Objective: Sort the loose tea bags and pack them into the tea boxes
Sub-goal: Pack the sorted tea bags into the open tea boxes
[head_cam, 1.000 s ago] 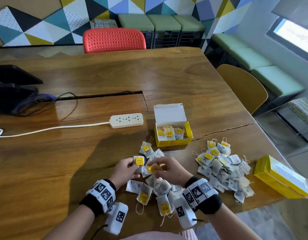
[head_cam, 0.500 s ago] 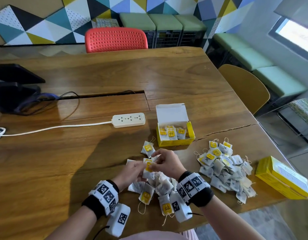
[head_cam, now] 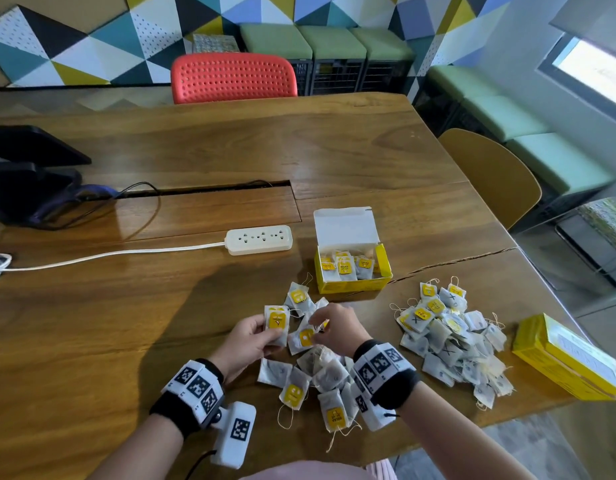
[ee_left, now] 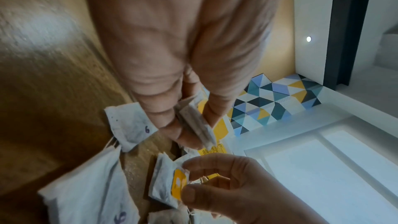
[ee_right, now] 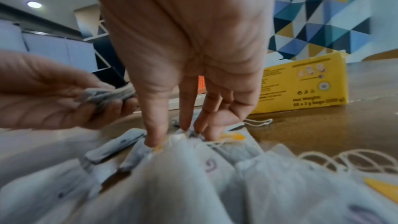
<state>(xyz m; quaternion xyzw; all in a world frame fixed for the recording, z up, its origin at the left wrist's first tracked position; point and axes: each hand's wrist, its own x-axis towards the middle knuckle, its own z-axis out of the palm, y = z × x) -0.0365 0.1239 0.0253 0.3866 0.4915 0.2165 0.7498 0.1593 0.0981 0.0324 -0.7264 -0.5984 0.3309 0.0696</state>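
My left hand [head_cam: 265, 336] grips a small stack of tea bags [head_cam: 277, 322] with a yellow tag on top, just above the table; the stack [ee_left: 193, 122] is seen edge-on between thumb and fingers. Beside it my right hand [head_cam: 318, 332] pinches the top of one tea bag [head_cam: 305, 337] from the near pile [head_cam: 320, 375]; its yellow tag [ee_left: 178, 182] sits at the thumb. An open yellow tea box [head_cam: 351, 271] holding several bags stands just beyond the hands. In the right wrist view my right hand's fingertips [ee_right: 155, 140] press down on a bag.
A second heap of tea bags [head_cam: 448, 337] lies to the right, and a closed yellow tea box [head_cam: 566, 362] sits at the table's right edge. A white power strip [head_cam: 259, 239] with its cord lies behind on the left. A black device [head_cam: 25, 174] stands far left.
The hands, joined half a second ago over the left hand's stack, have parted. The left hand moved slightly left with the stack, and the right hand now pinches another bag from the pile.
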